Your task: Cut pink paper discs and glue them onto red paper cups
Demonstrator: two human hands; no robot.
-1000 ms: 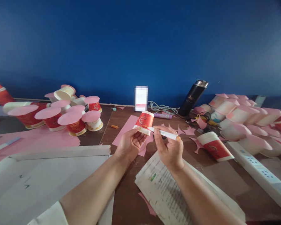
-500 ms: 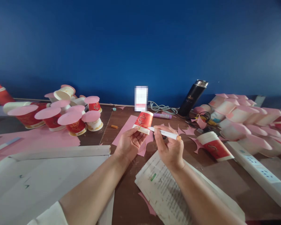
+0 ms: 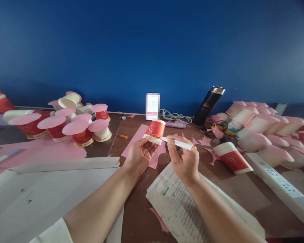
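The left hand (image 3: 139, 157) holds a red paper cup (image 3: 156, 129) with a pale band along its near end, the cup tilted over the middle of the surface (image 3: 136, 211); its grip is closed around that near end, thumb on the cup's left side and fingers beneath. The right hand (image 3: 185, 162) has a narrow, pinching grip on a white marker (image 3: 181, 144) with an orange back end, its tip pointing left at the cup's near right edge; whether the tip touches cannot be told. Beyond and below the cup lies a pink paper strip (image 3: 136, 135), with a small orange cap (image 3: 124, 136) to its left. Under the right forearm are printed sheets (image 3: 171, 195), and a large white board (image 3: 55, 199) fills the near left. At the far left, cups topped with pink discs (image 3: 76, 128) stand beside and on pink sheets (image 3: 53, 151). At the far middle are a blurred upright screen (image 3: 152, 106), a coiled pale cable (image 3: 176, 117) and a purple tube (image 3: 176, 125). To the right, pink scraps (image 3: 204, 141) lie near a leaning black bottle (image 3: 207, 106), a nested cup stack (image 3: 234, 160) rests on its side next to a white power strip (image 3: 278, 182), and many pink-topped cups (image 3: 263, 125) are piled beyond.
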